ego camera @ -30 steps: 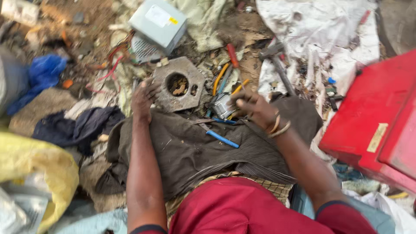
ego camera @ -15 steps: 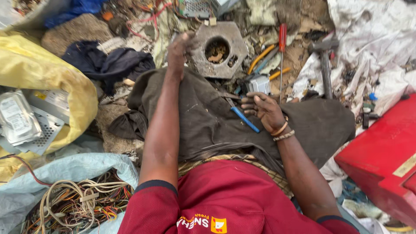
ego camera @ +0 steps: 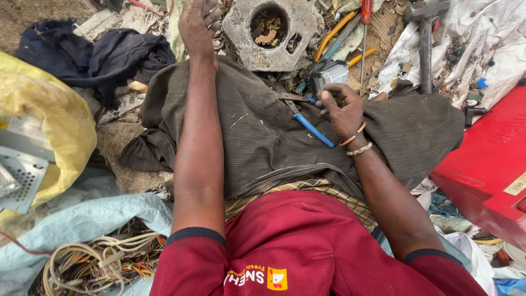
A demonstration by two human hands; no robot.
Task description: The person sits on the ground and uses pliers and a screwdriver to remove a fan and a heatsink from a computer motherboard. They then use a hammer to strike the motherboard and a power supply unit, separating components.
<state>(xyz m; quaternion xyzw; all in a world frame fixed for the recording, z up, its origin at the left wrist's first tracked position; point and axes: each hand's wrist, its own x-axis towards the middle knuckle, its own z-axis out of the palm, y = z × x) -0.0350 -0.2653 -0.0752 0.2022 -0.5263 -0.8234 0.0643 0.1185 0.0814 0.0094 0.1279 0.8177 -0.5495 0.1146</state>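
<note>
- Left hand point(ego camera: 198, 24) at eleven o'clock: fingertips cut off by the top edge.
- Hammer point(ego camera: 426, 41) at one o'clock: head clipped.
- Right hand point(ego camera: 342, 109) hides the pliers' point(ego camera: 312, 129) upper end.
- Red case point(ego camera: 487, 159) at three o'clock runs off-frame.

Outdoor scrap-sorting yard: bare dirt ground, tangled wires point(ego camera: 104, 263), hammer point(ego camera: 426, 33), screwdriver point(ego camera: 365, 22), dismantled metal casing point(ego camera: 22, 175).

The grey block point(ego camera: 271, 38) with the round hole looks like rough, pitted cast concrete or stone, matt. The pliers point(ego camera: 307, 118) have smooth blue plastic grips and dull metal jaws. The striped brown cloth point(ego camera: 257, 142) over the lap is dusty and matt. The red crate point(ego camera: 487, 164) is smooth, slightly glossy plastic. The hammer point(ego camera: 426, 38) is dull grey metal. The yellow sack point(ego camera: 49, 115) is crinkled plastic sheet.
</note>
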